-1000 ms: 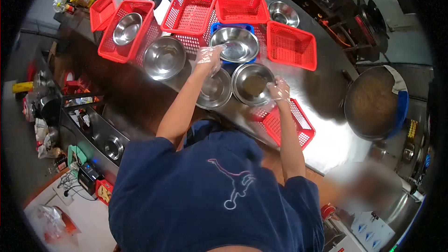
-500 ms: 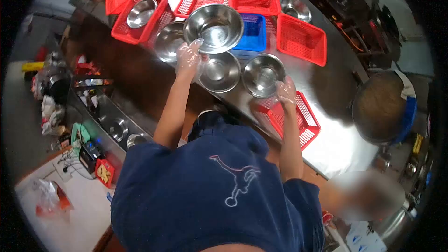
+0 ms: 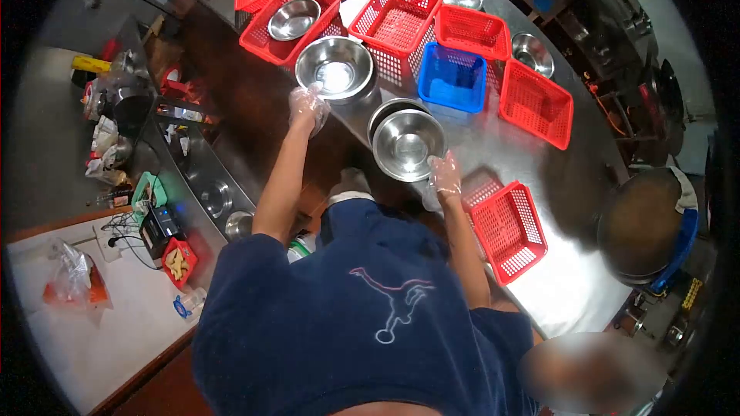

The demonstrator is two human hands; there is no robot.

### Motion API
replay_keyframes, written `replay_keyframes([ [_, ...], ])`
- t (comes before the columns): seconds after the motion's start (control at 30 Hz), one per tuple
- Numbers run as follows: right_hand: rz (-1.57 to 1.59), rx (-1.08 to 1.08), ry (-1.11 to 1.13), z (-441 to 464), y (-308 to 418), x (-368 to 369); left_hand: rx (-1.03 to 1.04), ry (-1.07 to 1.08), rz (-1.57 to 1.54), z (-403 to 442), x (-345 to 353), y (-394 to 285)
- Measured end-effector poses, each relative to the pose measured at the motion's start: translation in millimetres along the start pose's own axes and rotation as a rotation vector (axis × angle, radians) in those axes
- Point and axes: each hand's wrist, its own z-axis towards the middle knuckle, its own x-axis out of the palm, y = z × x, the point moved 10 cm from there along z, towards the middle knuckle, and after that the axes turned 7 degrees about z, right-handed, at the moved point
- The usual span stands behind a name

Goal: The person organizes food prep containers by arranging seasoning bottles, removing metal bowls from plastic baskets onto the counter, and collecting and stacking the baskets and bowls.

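Note:
Clear plastic gloves cover both hands. My left hand (image 3: 309, 106) grips the near rim of a steel bowl (image 3: 334, 81), which sits over another bowl at the table's near edge. That lower bowl is mostly hidden. My right hand (image 3: 445, 176) pinches the right rim of a second steel bowl (image 3: 407, 152). This one overlaps a further steel bowl (image 3: 383, 114), whose far rim shows behind it. Whether the overlapping bowls touch, I cannot tell.
Red baskets (image 3: 397, 27) and a blue basket (image 3: 453, 81) stand across the steel table (image 3: 482, 135). Another red basket (image 3: 509, 231) lies right of my right hand. A bowl (image 3: 294, 19) rests in one red basket. A large round pan (image 3: 647, 223) stands far right.
The left hand's bowl has come down and left over the bowl beside it. My right hand has brought its bowl leftward over the neighbouring bowl. The camera view has also shifted.

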Motion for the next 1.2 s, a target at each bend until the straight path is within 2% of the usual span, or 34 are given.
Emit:
replay_keyframes([
  [0.03,-0.088,-0.006,-0.036,-4.5,2.7,-1.7,0.074,0.043,-0.02,5.0,2.9,-1.2],
  [0.1,-0.18,-0.037,-0.026,6.0,-32.1,-0.9,0.059,0.102,-0.049,9.6,5.2,7.7],
  [0.13,-0.215,-0.051,-0.047,6.5,-28.0,0.4,0.052,0.151,-0.073,16.9,9.0,10.3],
  [0.17,-0.25,-0.064,-0.069,6.9,-23.3,1.7,0.066,0.113,0.018,32.0,5.6,23.5],
  [0.2,-0.285,-0.077,-0.092,7.2,-17.8,3.1,-0.016,0.112,-0.027,23.6,7.8,12.8],
  [0.27,-0.449,0.003,-0.203,2.1,-1.6,0.1,-0.037,0.12,0.088,37.7,3.5,20.2],
  [0.3,-0.29,0.107,-0.182,-0.6,11.0,2.5,-0.025,0.108,0.188,47.3,-0.2,25.6],
  [0.33,-0.301,0.123,-0.192,-5.0,24.1,6.4,-0.039,0.125,0.184,47.7,-0.2,21.6],
  [0.4,-0.46,0.199,-0.301,-13.4,48.8,9.2,0.089,0.123,0.544,50.2,-1.9,0.5],
  [0.43,-0.403,0.232,-0.325,-19.0,61.8,15.2,0.194,0.105,0.721,53.7,-4.4,-7.9],
  [0.47,-0.404,0.252,-0.33,-19.6,58.5,20.5,0.186,0.123,0.728,53.9,-8.1,-8.7],
  [0.53,-0.437,0.268,-0.401,-16.1,42.3,19.1,0.172,0.202,0.956,45.0,-6.8,-30.5],
  [0.6,-0.319,0.111,-0.444,-12.0,13.2,19.7,0.162,0.238,1.002,51.5,-7.9,-30.2],
  [0.7,0.226,0.077,-0.412,-3.5,-79.6,16.9,0.161,0.276,1.068,55.5,-6.3,-28.6],
  [0.73,0.223,0.072,-0.398,-10.0,-62.5,16.6,0.154,0.262,1.065,55.4,-8.0,-31.7],
  [0.8,-0.712,-0.272,-0.327,-23.3,16.2,38.8,0.09,0.343,1.057,53.4,-6.9,-34.9],
  [0.83,-0.435,-0.264,-0.31,-29.2,52.2,43.9,0.107,0.315,1.083,48.3,-10.0,-47.6],
  [0.87,-0.656,-0.295,-0.239,-27.3,60.2,52.4,0.18,0.298,1.068,50.6,-11.0,-47.9],
  [0.9,-0.055,-0.09,-0.318,-22.4,54.4,44.6,0.171,0.285,1.054,51.2,-15.9,-52.8],
  [0.93,0.246,0.024,-0.316,-15.2,46.6,55.3,0.16,0.275,1.039,48.7,-20.7,-61.1],
  [0.97,0.547,0.136,-0.354,-10.1,38.0,66.6,0.237,0.24,0.975,47.0,-25.2,-79.7],
  [1.0,0.307,-0.038,-0.341,4.1,58.2,69.2,0.317,0.208,0.911,45.3,-29.4,-98.9],
  [1.03,0.068,-0.206,-0.33,13.1,88.2,80.9,0.333,0.081,0.892,56.5,-42.6,-108.9],
  [1.07,0.265,-0.232,-0.27,26.8,98.6,96.4,0.348,-0.053,0.822,65.5,-59.1,-120.2],
  [1.1,0.299,-0.064,-0.187,38.8,112.5,113.6,0.407,-0.148,0.871,80.3,-70.9,-132.8],
  [1.13,0.316,0.036,-0.138,49.7,116.6,127.5,0.339,-0.111,0.934,98.8,-75.9,-140.4],
  [1.17,0.141,-0.127,-0.145,65.8,124.5,133.7,0.409,-0.133,1.114,119.6,-77.2,-150.1],
  [1.2,-0.036,-0.29,-0.15,81.7,120.0,146.5,0.319,-0.145,1.015,148.2,-89.3,-137.5],
])
